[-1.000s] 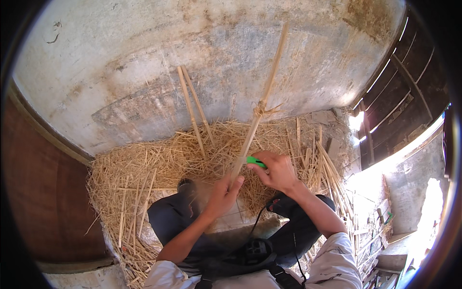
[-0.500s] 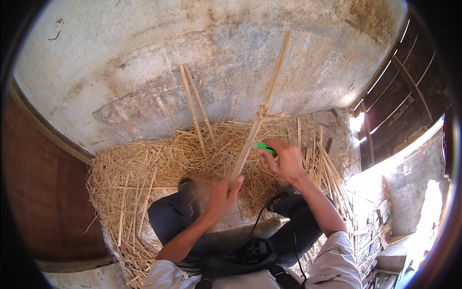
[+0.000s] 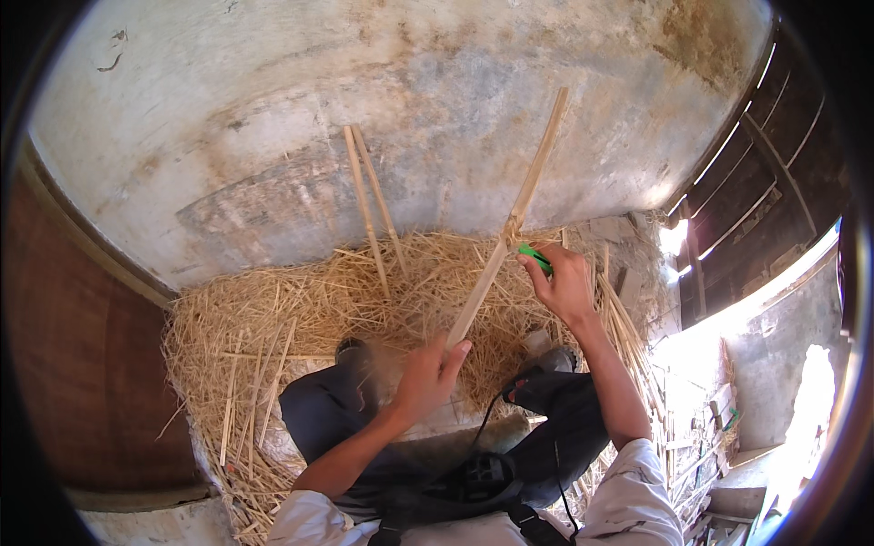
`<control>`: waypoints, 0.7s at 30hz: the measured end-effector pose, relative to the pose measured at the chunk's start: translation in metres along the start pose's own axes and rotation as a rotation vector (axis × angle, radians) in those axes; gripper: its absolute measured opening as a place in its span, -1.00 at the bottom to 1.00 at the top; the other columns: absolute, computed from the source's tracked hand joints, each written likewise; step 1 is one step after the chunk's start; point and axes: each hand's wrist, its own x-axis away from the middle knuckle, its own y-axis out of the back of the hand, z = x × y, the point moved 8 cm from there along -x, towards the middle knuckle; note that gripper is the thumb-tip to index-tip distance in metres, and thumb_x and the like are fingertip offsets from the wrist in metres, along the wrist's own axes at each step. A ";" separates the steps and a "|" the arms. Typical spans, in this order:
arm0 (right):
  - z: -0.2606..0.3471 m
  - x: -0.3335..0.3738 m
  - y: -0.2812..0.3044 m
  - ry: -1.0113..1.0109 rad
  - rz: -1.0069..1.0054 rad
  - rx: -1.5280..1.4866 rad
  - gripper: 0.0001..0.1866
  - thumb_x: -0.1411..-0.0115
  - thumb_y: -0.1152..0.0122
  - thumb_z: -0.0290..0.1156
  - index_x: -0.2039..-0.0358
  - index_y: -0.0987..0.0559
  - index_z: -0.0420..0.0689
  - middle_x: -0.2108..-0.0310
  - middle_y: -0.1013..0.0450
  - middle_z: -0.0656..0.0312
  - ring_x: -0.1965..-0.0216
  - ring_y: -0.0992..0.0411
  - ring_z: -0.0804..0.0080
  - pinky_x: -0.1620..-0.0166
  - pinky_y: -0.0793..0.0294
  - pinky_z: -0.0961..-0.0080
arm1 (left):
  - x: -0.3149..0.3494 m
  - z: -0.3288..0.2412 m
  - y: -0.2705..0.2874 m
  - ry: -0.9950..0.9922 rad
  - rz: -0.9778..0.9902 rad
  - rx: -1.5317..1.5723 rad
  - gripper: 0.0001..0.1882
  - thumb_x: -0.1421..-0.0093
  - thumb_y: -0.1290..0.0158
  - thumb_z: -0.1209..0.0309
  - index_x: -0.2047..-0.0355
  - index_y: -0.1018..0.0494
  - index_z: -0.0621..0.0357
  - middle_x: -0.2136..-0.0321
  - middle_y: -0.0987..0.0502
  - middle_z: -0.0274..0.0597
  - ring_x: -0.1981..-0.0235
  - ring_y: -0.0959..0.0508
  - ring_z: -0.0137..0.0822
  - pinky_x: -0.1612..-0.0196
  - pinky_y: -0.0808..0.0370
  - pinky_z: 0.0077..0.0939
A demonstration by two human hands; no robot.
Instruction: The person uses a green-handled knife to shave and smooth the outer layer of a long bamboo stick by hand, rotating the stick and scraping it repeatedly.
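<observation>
My left hand (image 3: 424, 380) is closed round the lower end of a long pale bamboo strip (image 3: 481, 289). The strip slants up and away to the right, with curled shavings at its joint. In my right hand (image 3: 566, 286) is a green-handled cutter knife (image 3: 535, 257), its tip by the strip just below that joint. The blade is too small to make out. Two thinner bamboo strips (image 3: 364, 187) lean close together, left of the held one, against the wall.
A heap of straw-like shavings (image 3: 264, 314) covers the floor around my feet. Loose strips (image 3: 244, 400) lie at the left, more sticks (image 3: 628, 337) at the right. Ahead rises a stained concrete wall (image 3: 300, 91). A brown panel (image 3: 91, 355) stands at the left, dark boards (image 3: 756, 164) at the right.
The held strip has swung right and its far end has dropped lower. My right hand with the cutter knife has moved up and right towards the joint; my left hand has shifted slightly right.
</observation>
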 end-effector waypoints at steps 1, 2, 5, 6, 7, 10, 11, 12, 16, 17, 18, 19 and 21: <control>-0.001 0.002 0.001 -0.016 0.004 0.005 -0.68 -0.35 -0.40 -0.14 0.22 -0.76 -0.18 0.50 -0.56 -0.02 0.51 -0.56 0.01 0.38 -0.49 0.14 | 0.000 -0.002 0.001 0.007 0.000 0.017 -0.65 -0.51 -0.12 0.19 0.07 -0.56 0.30 0.68 -0.40 -0.07 0.71 -0.39 -0.29 0.56 -0.27 -0.30; 0.000 0.003 0.001 -0.035 -0.006 -0.034 -0.68 -0.36 -0.40 -0.14 0.22 -0.76 -0.18 0.51 -0.55 -0.01 0.52 -0.55 0.02 0.39 -0.48 0.14 | 0.001 -0.005 0.003 0.014 0.000 0.034 -0.65 -0.51 -0.12 0.18 0.07 -0.56 0.30 0.67 -0.42 -0.06 0.71 -0.40 -0.28 0.57 -0.27 -0.29; 0.010 0.006 0.000 -0.045 -0.014 -0.088 -0.68 -0.37 -0.39 -0.15 0.22 -0.75 -0.19 0.52 -0.54 0.01 0.54 -0.53 0.03 0.42 -0.46 0.16 | 0.000 -0.005 0.005 -0.026 -0.033 0.047 -0.65 -0.50 -0.15 0.19 0.06 -0.55 0.31 0.66 -0.44 -0.02 0.70 -0.43 -0.25 0.56 -0.30 -0.28; 0.014 0.008 0.001 -0.020 -0.003 -0.062 -0.69 -0.37 -0.39 -0.15 0.22 -0.74 -0.18 0.50 -0.55 0.02 0.54 -0.54 0.04 0.42 -0.48 0.17 | 0.000 -0.004 0.005 -0.049 -0.050 0.044 -0.64 -0.50 -0.16 0.19 0.06 -0.54 0.32 0.65 -0.45 0.00 0.70 -0.43 -0.24 0.56 -0.31 -0.27; 0.018 0.012 0.000 0.003 0.005 -0.038 -0.70 -0.37 -0.39 -0.16 0.22 -0.74 -0.18 0.49 -0.57 0.03 0.53 -0.56 0.05 0.42 -0.49 0.19 | 0.000 -0.004 0.005 -0.054 -0.053 0.040 -0.65 -0.49 -0.17 0.19 0.06 -0.54 0.32 0.65 -0.46 0.00 0.69 -0.44 -0.23 0.56 -0.32 -0.28; 0.037 0.026 -0.014 0.125 0.050 -0.123 -0.73 -0.36 -0.40 -0.18 0.18 -0.73 -0.14 0.41 -0.63 0.09 0.50 -0.61 0.08 0.41 -0.56 0.23 | -0.001 -0.004 0.006 -0.060 -0.062 0.030 -0.65 -0.48 -0.19 0.21 0.04 -0.54 0.32 0.64 -0.47 0.01 0.67 -0.47 -0.23 0.54 -0.36 -0.29; 0.042 0.031 -0.018 0.151 0.063 -0.123 -0.74 -0.36 -0.40 -0.18 0.17 -0.74 -0.13 0.39 -0.65 0.10 0.48 -0.62 0.09 0.40 -0.58 0.24 | -0.001 -0.006 0.006 -0.057 -0.061 0.028 -0.66 -0.48 -0.19 0.22 0.03 -0.54 0.32 0.63 -0.48 0.00 0.67 -0.48 -0.25 0.54 -0.38 -0.30; 0.045 0.036 -0.021 0.177 0.077 -0.123 -0.74 -0.35 -0.41 -0.18 0.15 -0.74 -0.12 0.36 -0.66 0.12 0.46 -0.63 0.10 0.38 -0.60 0.25 | -0.001 -0.006 0.006 -0.054 -0.060 0.026 -0.66 -0.48 -0.19 0.23 0.01 -0.54 0.32 0.63 -0.49 -0.01 0.66 -0.49 -0.27 0.53 -0.39 -0.31; 0.052 0.040 -0.029 0.179 0.122 -0.155 -0.73 -0.34 -0.42 -0.18 0.11 -0.74 -0.11 0.30 -0.68 0.10 0.44 -0.65 0.11 0.36 -0.62 0.25 | -0.001 -0.002 0.008 -0.037 -0.077 0.061 -0.65 -0.49 -0.17 0.24 -0.05 -0.54 0.30 0.60 -0.51 -0.04 0.64 -0.50 -0.36 0.52 -0.41 -0.36; 0.052 0.039 -0.026 0.174 0.098 -0.140 -0.73 -0.34 -0.42 -0.18 0.11 -0.74 -0.11 0.30 -0.68 0.10 0.44 -0.65 0.11 0.36 -0.62 0.25 | -0.002 0.002 0.008 -0.025 -0.072 0.071 -0.65 -0.50 -0.17 0.25 -0.07 -0.54 0.30 0.60 -0.52 -0.05 0.64 -0.50 -0.38 0.52 -0.41 -0.37; 0.051 0.037 -0.023 0.169 0.073 -0.125 -0.72 -0.35 -0.41 -0.18 0.10 -0.74 -0.11 0.30 -0.68 0.09 0.44 -0.66 0.11 0.35 -0.63 0.25 | -0.002 0.005 0.007 -0.014 -0.068 0.081 -0.65 -0.50 -0.16 0.25 -0.09 -0.54 0.30 0.59 -0.52 -0.06 0.63 -0.50 -0.40 0.52 -0.41 -0.38; 0.051 0.033 -0.020 0.164 0.048 -0.110 -0.72 -0.35 -0.41 -0.18 0.10 -0.74 -0.11 0.31 -0.68 0.08 0.43 -0.66 0.10 0.35 -0.63 0.25 | -0.001 0.002 0.009 -0.021 -0.081 0.096 -0.66 -0.50 -0.16 0.25 -0.06 -0.55 0.30 0.60 -0.52 -0.07 0.63 -0.49 -0.41 0.53 -0.40 -0.38; 0.043 0.025 -0.016 0.104 0.057 -0.087 -0.72 -0.35 -0.41 -0.18 0.10 -0.74 -0.11 0.32 -0.68 0.08 0.43 -0.66 0.09 0.34 -0.63 0.24 | 0.000 -0.006 0.013 -0.035 -0.108 0.126 -0.68 -0.50 -0.15 0.26 -0.02 -0.55 0.31 0.62 -0.50 -0.08 0.64 -0.48 -0.43 0.54 -0.37 -0.38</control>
